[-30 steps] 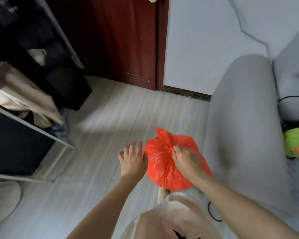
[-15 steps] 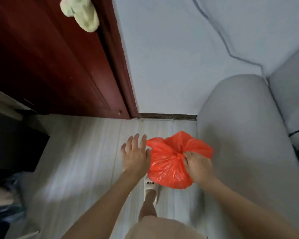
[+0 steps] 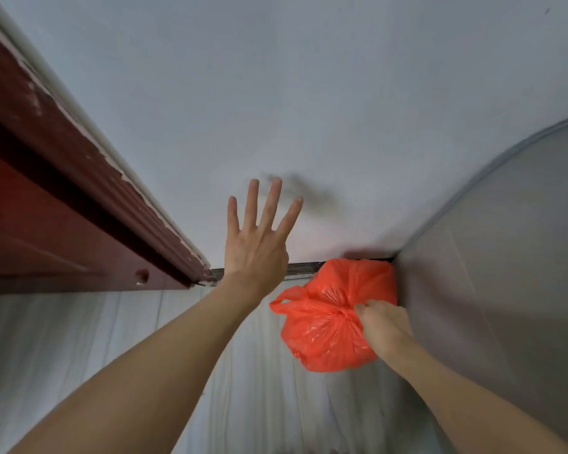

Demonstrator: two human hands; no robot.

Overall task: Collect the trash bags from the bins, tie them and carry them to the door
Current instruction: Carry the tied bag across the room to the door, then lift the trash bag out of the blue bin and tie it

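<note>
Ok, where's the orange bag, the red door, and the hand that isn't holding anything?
orange bag (image 3: 325,335): head view, on its crinkled front side.
red door (image 3: 40,224): head view, on its dark red panel.
left hand (image 3: 254,253): head view, on the back of the hand, fingers spread.

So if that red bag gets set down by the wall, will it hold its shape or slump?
It will probably slump: the red bag is thin, crinkled plastic, gathered into folds where the right hand grips its neck. It seems light, since one hand carries it. The loose handle loop on its left looks floppy and could snag.
</note>
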